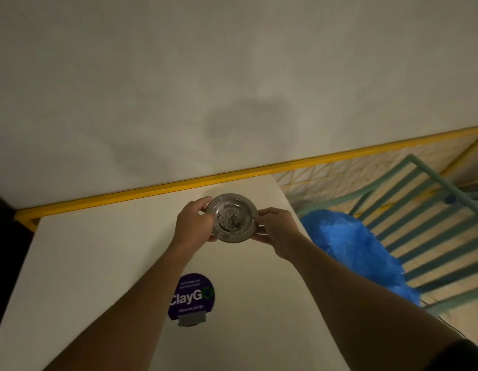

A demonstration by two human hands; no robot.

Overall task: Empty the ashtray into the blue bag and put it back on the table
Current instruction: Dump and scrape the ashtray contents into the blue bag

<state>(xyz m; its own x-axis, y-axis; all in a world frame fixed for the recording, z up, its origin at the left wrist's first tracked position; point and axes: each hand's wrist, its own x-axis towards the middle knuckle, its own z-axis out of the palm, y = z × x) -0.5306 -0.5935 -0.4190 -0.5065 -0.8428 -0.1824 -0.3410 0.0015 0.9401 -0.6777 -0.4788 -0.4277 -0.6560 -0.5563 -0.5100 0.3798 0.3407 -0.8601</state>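
Item: metal ashtray [234, 217], round, shallow, with a grey heap of ash at its centre. Location: far part of the white worktop [98, 263], near the yellow rail [152, 189]. Whether it rests on the surface or is just clear of it cannot be told from this view.

Holders: 2 bare hands. Left hand [193, 224] wraps the left rim, its fingers [203, 203] curled over the far edge. Right hand [275, 228] pinches the right rim, its fingers closed on the metal. Both are closed on the ashtray; neither is spread.

Destination: blue bag [358, 250], right of the worktop and lower, lying against a teal slatted frame [420, 223]. Its mouth is not clearly visible.

Other: round purple sticker [191, 297] on the near worktop.

Step in hand, judged: lift and carry to the bag; emptying not yet done.

Handling notes, judged:
- Keep the rim level during the carry; loose ash will likely spill at any tilt or jolt.
- Move slowly rightward, over the worktop edge.
- Find the bag opening first; 1 hand may need to free itself to hold it open.
- Tip low inside the mouth to limit dust.
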